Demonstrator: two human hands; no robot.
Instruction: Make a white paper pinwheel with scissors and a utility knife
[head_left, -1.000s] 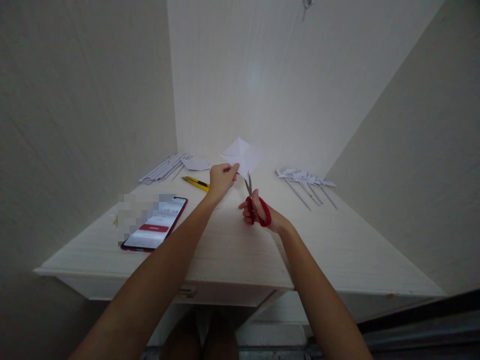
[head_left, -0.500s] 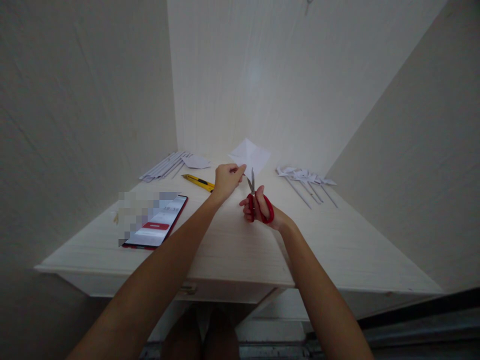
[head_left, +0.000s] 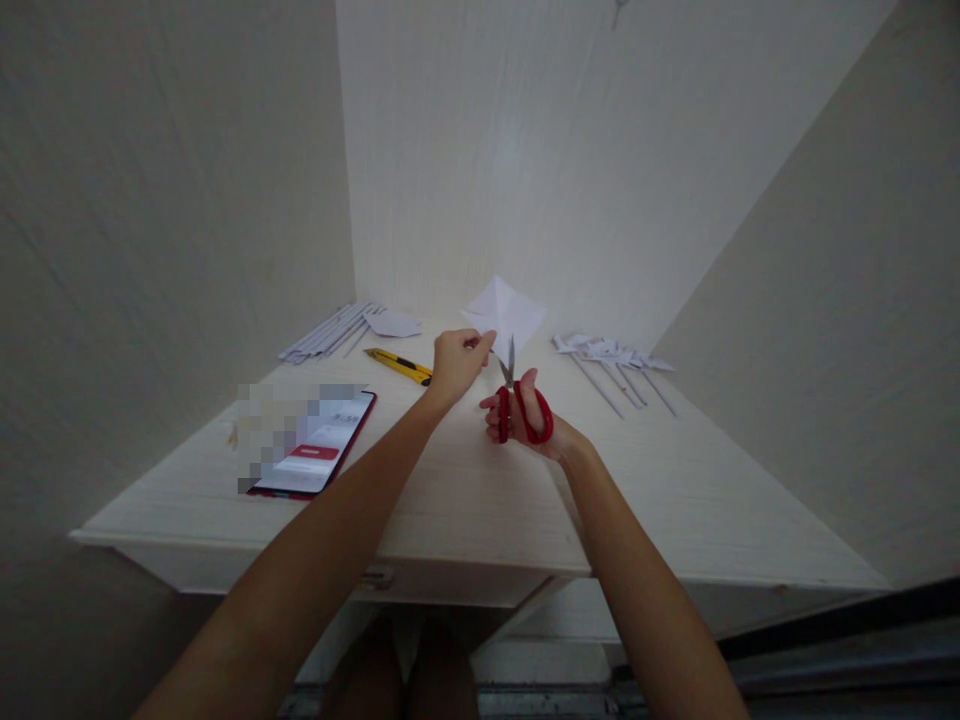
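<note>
My left hand (head_left: 459, 362) is closed in a pinch on the near corner of a white square of paper (head_left: 510, 308), which shows creases meeting in its middle. In my right hand (head_left: 517, 412) are red-handled scissors (head_left: 541, 425), thumb and fingers through the loops. Their metal blades stand apart and point away from me, just right of my left fingertips and close to the paper's near edge. Whether the blades touch the paper, I cannot tell. A yellow utility knife (head_left: 397, 365) lies on the table left of my left hand.
Rolled paper sticks (head_left: 330, 332) lie at the back left beside a folded paper piece (head_left: 393, 323). Several paper pinwheels on sticks (head_left: 611, 352) rest at the back right. A phone (head_left: 319, 450) lies front left on the white table (head_left: 465, 500). Walls enclose the back and sides.
Both hands, with the paper and the scissors, have shifted slightly to the right. The scissor blades are still apart, and the things on the table have not moved.
</note>
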